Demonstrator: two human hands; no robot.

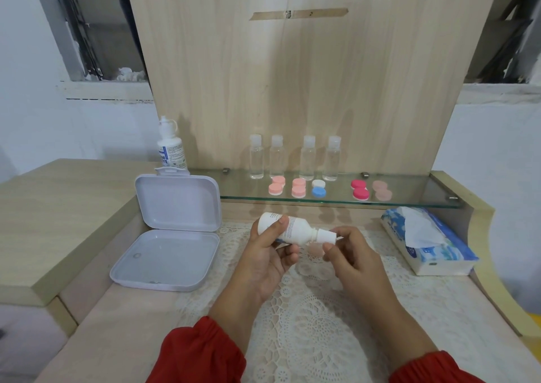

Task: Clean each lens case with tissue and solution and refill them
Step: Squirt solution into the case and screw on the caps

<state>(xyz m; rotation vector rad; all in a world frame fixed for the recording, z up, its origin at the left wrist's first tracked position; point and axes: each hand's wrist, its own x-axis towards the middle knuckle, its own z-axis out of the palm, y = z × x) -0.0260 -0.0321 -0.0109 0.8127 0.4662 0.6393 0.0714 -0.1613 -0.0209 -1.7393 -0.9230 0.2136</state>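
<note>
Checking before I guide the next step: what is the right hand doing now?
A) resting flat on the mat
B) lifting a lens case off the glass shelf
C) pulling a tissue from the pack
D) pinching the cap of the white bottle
D: the right hand pinches the cap of the white bottle, which the left hand holds sideways.

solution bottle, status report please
Left hand grips solution bottle sideways. Right hand pinches its cap. Lens case below, partly hidden.

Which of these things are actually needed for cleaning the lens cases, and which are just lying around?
For the job:
solution bottle, held by left hand and right hand
lens cases on glass shelf
tissue pack

Probably just lying about:
open white box
four clear bottles
lace mat
</note>
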